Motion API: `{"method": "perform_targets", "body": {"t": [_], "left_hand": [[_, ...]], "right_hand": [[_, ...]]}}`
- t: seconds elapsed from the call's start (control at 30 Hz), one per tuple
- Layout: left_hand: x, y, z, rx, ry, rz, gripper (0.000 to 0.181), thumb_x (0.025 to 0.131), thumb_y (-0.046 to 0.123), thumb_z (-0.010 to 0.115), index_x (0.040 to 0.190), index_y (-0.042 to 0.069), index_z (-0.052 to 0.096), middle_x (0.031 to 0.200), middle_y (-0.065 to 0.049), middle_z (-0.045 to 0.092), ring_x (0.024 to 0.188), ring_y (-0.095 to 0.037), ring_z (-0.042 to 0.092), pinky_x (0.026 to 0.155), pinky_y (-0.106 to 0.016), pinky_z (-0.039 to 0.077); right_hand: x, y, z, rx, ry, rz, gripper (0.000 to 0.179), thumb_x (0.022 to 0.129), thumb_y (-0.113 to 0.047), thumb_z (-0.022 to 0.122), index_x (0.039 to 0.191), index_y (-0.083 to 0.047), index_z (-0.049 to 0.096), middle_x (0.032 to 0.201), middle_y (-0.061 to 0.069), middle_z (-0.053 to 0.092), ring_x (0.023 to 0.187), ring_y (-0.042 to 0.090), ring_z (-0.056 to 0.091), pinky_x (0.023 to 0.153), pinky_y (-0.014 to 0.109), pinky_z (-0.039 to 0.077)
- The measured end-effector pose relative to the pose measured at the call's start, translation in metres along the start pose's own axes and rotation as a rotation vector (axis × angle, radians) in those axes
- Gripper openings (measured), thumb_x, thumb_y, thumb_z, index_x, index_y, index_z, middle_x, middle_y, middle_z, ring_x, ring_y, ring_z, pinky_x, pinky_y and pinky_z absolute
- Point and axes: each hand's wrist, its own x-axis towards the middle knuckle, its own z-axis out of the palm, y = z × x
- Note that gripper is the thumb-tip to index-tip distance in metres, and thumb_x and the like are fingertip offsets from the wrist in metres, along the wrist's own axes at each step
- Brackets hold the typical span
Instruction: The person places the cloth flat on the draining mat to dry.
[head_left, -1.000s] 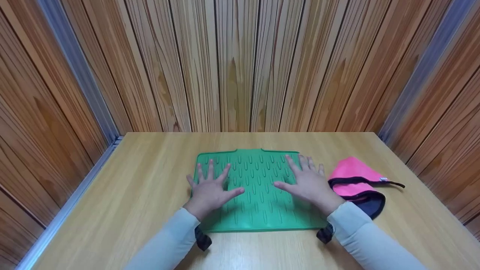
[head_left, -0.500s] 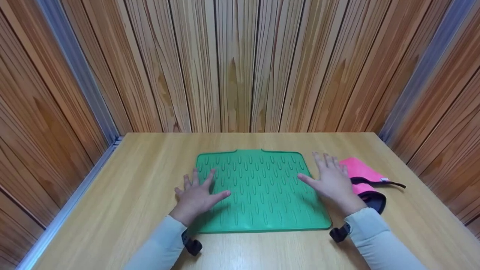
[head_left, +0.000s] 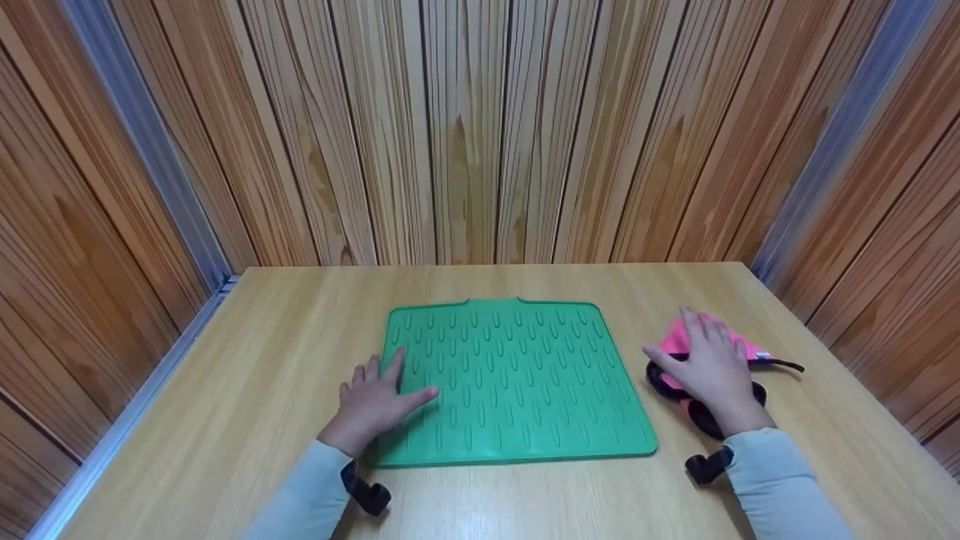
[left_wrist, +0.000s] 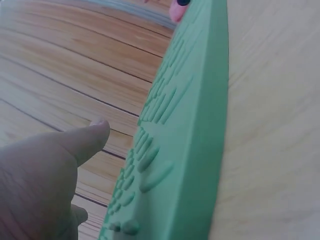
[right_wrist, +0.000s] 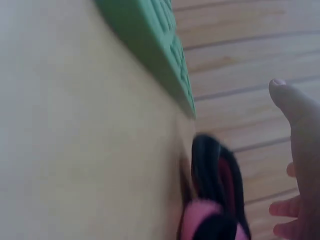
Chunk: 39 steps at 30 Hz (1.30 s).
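A green mat (head_left: 517, 375) with rows of raised oval bumps lies flat on the table. Over its left edge my left hand (head_left: 373, 405) is spread, thumb pointing across the bumps; in the left wrist view the thumb (left_wrist: 87, 140) stands apart from the mat's surface. My right hand (head_left: 712, 371) reaches over a folded pink cloth item (head_left: 679, 337) with black edging and a thin dark strap, hiding much of it. The fingers of that hand are extended, not curled round the cloth. In the right wrist view, the folded black-edged part (right_wrist: 207, 165) sits beneath the hand.
The wooden table (head_left: 300, 315) ends at the back against a wood-plank wall (head_left: 465, 135). Plank walls with metal corner strips stand at both sides. Each wrist carries a small black camera mount (head_left: 367, 491).
My right hand has moved rightward from above the mat to over the pink cloth item. The left hand has slid left and toward me, to the mat's left edge.
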Motion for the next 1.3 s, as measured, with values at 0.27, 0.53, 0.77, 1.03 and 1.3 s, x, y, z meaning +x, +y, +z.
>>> {"method": "perform_targets", "body": {"t": [0.27,0.53,0.77,1.03,1.3], "left_hand": [[0.013,-0.027,0.002,-0.051,0.004,0.013,0.106,0.102,0.066,0.070,0.181,0.012,0.023,0.187,-0.032,0.015,0.174,-0.060,0.002,0.136,-0.083,-0.006],[0.011,-0.033,0.004,-0.028,0.039,0.058,0.089,0.108,0.045,0.065,0.177,0.002,0.028,0.187,-0.029,0.019,0.175,-0.058,0.005,0.139,-0.078,-0.004],[0.011,-0.033,0.006,0.024,0.073,0.114,0.087,0.109,0.046,0.065,0.174,-0.002,0.034,0.185,-0.030,0.024,0.175,-0.056,0.012,0.140,-0.077,0.001],[0.010,-0.031,0.005,0.037,0.083,0.109,0.088,0.109,0.047,0.066,0.174,-0.003,0.035,0.185,-0.029,0.027,0.174,-0.056,0.014,0.140,-0.077,0.004],[0.009,-0.032,0.006,0.040,0.077,0.102,0.087,0.110,0.049,0.064,0.174,-0.001,0.034,0.186,-0.028,0.025,0.175,-0.054,0.013,0.141,-0.076,0.004]], "right_hand": [[0.001,0.030,-0.002,0.020,0.010,0.014,0.115,0.104,-0.076,0.062,0.179,-0.001,0.015,0.175,0.046,0.024,0.162,0.070,0.021,0.130,0.089,0.013],[-0.002,0.054,0.001,0.048,0.011,0.060,0.115,0.106,-0.074,0.060,0.177,0.004,0.013,0.175,0.047,0.023,0.162,0.069,0.021,0.130,0.088,0.013],[-0.006,0.072,0.008,0.094,-0.034,0.111,0.119,0.105,-0.075,0.060,0.178,0.002,0.006,0.177,0.046,0.018,0.163,0.069,0.017,0.124,0.092,0.018],[-0.006,0.077,0.010,0.143,-0.107,0.172,0.126,0.103,-0.078,0.060,0.178,0.002,-0.002,0.178,0.048,0.011,0.163,0.073,0.015,0.125,0.092,0.017],[-0.007,0.072,0.010,0.172,-0.121,0.195,0.125,0.104,-0.077,0.061,0.174,0.012,0.010,0.176,0.047,0.021,0.160,0.072,0.025,0.129,0.085,0.027]]}}
